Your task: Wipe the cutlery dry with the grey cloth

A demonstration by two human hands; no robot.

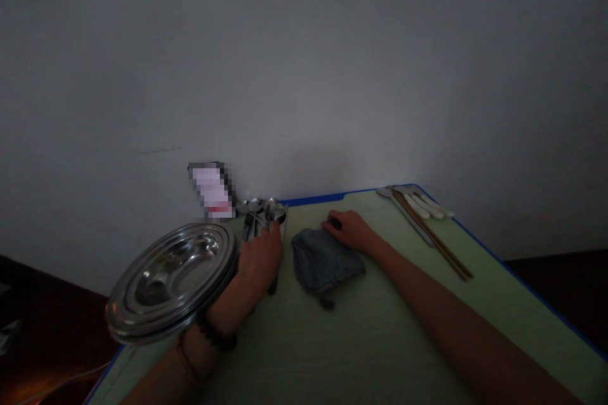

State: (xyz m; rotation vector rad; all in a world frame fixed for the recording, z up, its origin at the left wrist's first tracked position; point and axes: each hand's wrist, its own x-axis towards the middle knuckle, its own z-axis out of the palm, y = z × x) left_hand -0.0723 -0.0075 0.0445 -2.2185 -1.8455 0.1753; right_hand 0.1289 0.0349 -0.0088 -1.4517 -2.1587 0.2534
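My left hand (259, 259) rests on a bundle of metal spoons (262, 210) at the far left of the green table (380, 329), its fingers curled around their handles. Just to the left of that hand a round steel plate (173, 275) with compartments sits tilted at the table's left edge. My right hand (349, 230) lies on the table with fingers curled, touching the far edge of a grey knitted cloth (323, 262). Whether this hand grips the cloth is unclear.
White spoons (422, 204) and wooden chopsticks (434, 234) lie at the far right corner. A blurred-out small object (212, 190) stands against the white wall behind the spoons. The table has a blue rim (323, 197). The scene is dim.
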